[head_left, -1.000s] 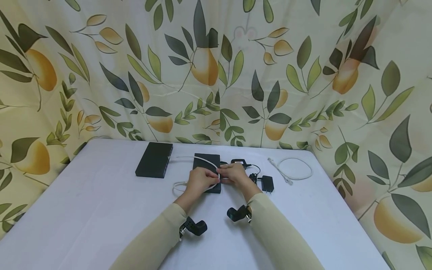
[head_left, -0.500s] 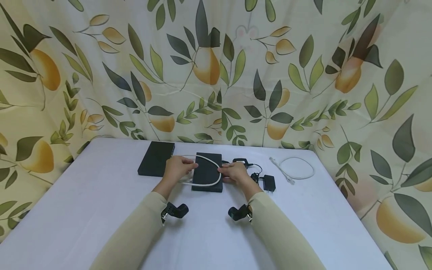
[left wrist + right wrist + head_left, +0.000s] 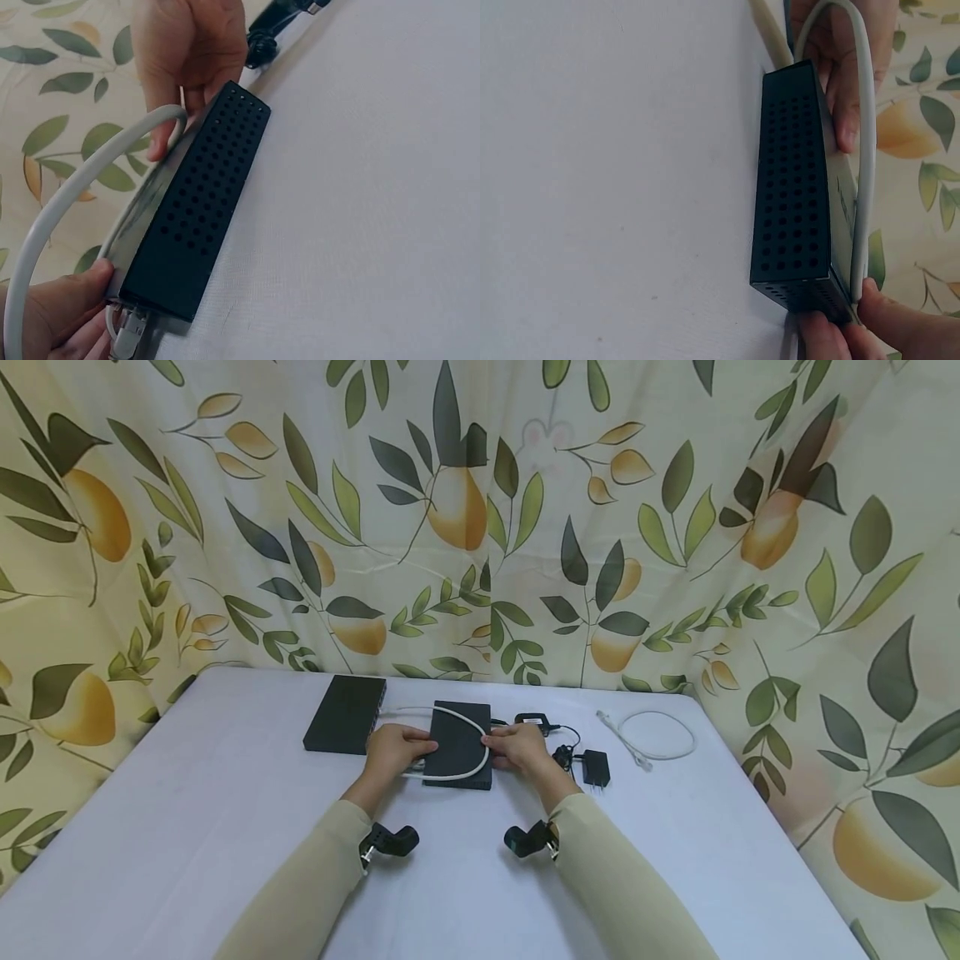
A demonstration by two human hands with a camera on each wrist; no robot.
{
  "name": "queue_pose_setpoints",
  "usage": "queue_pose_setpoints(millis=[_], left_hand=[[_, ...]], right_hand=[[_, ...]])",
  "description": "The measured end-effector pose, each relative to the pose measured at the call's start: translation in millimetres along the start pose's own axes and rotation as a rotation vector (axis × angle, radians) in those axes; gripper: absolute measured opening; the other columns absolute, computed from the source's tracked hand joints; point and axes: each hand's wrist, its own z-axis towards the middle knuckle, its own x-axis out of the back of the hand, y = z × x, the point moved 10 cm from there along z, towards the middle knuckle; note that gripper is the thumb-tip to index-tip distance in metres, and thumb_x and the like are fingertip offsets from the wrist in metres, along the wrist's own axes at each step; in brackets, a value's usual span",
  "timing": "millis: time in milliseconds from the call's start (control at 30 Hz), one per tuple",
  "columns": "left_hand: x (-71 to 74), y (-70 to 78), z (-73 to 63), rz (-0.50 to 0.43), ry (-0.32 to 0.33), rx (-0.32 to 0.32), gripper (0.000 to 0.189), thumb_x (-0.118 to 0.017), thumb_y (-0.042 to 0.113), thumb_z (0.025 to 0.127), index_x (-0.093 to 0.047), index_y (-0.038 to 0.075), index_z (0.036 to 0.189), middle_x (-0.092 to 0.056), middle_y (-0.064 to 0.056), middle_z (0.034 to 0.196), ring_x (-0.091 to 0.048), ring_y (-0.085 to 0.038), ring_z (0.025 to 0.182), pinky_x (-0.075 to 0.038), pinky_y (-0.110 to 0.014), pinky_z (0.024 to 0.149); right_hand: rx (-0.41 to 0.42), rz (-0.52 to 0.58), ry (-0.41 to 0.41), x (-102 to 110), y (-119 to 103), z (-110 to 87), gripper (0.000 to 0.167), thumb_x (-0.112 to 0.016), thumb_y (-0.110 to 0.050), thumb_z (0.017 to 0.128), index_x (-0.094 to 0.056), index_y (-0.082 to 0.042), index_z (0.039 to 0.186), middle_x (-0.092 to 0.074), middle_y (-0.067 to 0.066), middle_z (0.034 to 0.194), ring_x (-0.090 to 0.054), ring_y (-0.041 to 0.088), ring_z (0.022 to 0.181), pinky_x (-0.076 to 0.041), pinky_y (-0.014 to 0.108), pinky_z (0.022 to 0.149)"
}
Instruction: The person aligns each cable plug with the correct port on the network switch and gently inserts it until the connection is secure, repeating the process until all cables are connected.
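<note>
A small black network switch with a perforated side lies between my hands. My left hand grips its left end, the thumb on the top edge. Beside these fingers, a clear cable plug sits at that end of the switch, in the left wrist view. My right hand holds the opposite end, thumb at the top edge and fingers against the end face. A white network cable arches across the top of the switch and passes right at my right thumb; the right wrist view shows the same loop.
A larger black box with ports along its right side stands at the back left. Right of my right hand lie a power adapter and its black cord. Farther right is a coiled white cable. A patterned curtain hangs behind the table.
My left hand has moved left from the middle of the switch to its left end, letting the cable spread into a wider loop. My right hand stays at the right end.
</note>
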Motion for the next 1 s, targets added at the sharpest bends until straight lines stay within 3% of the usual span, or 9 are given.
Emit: queue_pose_setpoints(millis=[233, 467, 600, 1000], left_hand=[[4.1, -4.3, -6.1, -0.002, 0.010, -0.017, 0.027, -0.082, 0.023, 0.080, -0.078, 0.007, 0.101, -0.076, -0.008, 0.097, -0.067, -0.026, 0.104, -0.049, -0.043, 0.095], [9.1, -8.2, -23.4, -0.002, 0.004, -0.049, 0.026, -0.081, 0.023, 0.081, -0.078, 0.006, 0.101, -0.077, -0.009, 0.094, -0.068, -0.027, 0.101, -0.048, -0.047, 0.097], [12.6, -14.4, -33.3, -0.011, -0.001, -0.040, 0.025, -0.081, 0.023, 0.081, -0.078, 0.007, 0.100, -0.077, -0.009, 0.094, -0.069, -0.026, 0.099, -0.052, -0.044, 0.090], [18.0, -24.6, -53.3, -0.017, -0.024, -0.022, 0.025, -0.081, 0.024, 0.082, -0.078, 0.008, 0.102, -0.077, -0.006, 0.091, -0.068, -0.023, 0.097, -0.052, -0.044, 0.088]], right_hand=[[0.038, -0.031, 0.000, -4.7, 1.9, -8.4, 0.029, -0.075, -0.006, 0.086, -0.069, 0.004, 0.113, -0.070, 0.020, 0.110, -0.065, 0.009, 0.070, -0.060, 0.026, 0.065], [0.071, -0.032, 0.011, -9.1, 8.8, -21.1, 0.026, -0.075, -0.005, 0.086, -0.069, 0.006, 0.109, -0.071, 0.019, 0.102, -0.067, 0.011, 0.069, -0.060, 0.026, 0.062], [0.109, -0.023, 0.001, -15.0, 12.4, -30.1, 0.024, -0.074, -0.005, 0.086, -0.070, 0.007, 0.106, -0.072, 0.018, 0.097, -0.070, 0.014, 0.069, -0.061, 0.028, 0.063], [0.167, 0.010, -0.005, -23.7, 15.5, -58.5, 0.023, -0.074, -0.004, 0.086, -0.068, 0.010, 0.104, -0.071, 0.013, 0.091, -0.069, 0.012, 0.071, -0.061, 0.029, 0.065]])
